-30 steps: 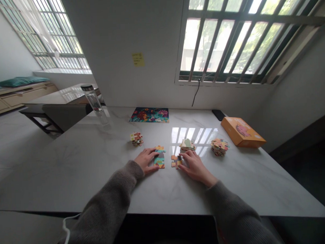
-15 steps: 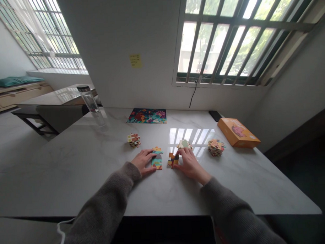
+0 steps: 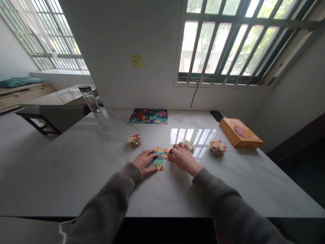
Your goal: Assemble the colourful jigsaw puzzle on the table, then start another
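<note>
Two joined jigsaw pieces (image 3: pixel 159 161), teal and yellow, lie flat on the white marbled table. My left hand (image 3: pixel 145 162) grips their left side, fingertips on the upper part and thumb at the lower edge. Close to their right edge is an orange and dark jigsaw piece (image 3: pixel 165 155), pinched by my right hand (image 3: pixel 183 157), which hides much of it. Whether its tab touches the joined pieces I cannot tell. Just behind my right hand sits a stack of jigsaw pieces (image 3: pixel 190 146), partly covered by the fingers.
Another jigsaw stack (image 3: pixel 135 140) stands at the left, and a third stack (image 3: pixel 218 148) at the right. Beyond them are an orange box (image 3: pixel 240 132), a dark phone-like object (image 3: pixel 217 116) and a colourful picture sheet (image 3: pixel 148 116). A glass bottle (image 3: pixel 90 99) stands at the far left edge.
My right hand has moved left with its jigsaw piece, closing the gap to the joined pieces. The left hand keeps its hold, and the view has shifted slightly.
</note>
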`<state>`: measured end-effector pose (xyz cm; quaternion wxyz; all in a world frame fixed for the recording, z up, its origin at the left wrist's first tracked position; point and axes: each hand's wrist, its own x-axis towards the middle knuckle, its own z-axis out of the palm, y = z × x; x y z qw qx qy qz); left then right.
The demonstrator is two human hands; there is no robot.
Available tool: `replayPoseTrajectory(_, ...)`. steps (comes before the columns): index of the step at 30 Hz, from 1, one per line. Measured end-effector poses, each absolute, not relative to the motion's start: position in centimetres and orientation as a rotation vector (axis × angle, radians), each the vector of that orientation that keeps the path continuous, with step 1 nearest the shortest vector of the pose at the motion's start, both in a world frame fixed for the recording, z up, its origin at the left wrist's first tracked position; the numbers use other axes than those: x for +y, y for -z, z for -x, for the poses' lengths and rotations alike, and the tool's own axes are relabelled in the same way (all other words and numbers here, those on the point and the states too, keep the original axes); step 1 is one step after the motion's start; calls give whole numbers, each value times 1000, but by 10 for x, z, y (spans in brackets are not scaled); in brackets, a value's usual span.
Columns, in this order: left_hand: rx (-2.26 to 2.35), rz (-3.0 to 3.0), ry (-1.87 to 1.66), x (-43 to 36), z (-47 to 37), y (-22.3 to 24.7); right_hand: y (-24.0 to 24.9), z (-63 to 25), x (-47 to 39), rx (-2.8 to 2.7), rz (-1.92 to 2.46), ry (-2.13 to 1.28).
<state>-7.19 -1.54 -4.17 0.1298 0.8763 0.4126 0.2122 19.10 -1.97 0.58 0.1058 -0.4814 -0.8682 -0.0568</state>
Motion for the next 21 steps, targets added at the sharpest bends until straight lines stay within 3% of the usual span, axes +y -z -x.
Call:
replayPoseTrajectory(9, 1215, -2559, -625, -18, 71, 39, -10, -184, -11, -2492, 1438, 337)
replayPoseTrajectory(14, 1192, -2568, -588, -20, 69, 33, -4, -182, -17, -2609, 1189, 208)
replayPoseTrajectory(21, 1137, -2548, -568, -20, 75, 31, 3, -186, -12, -2501, 1282, 165)
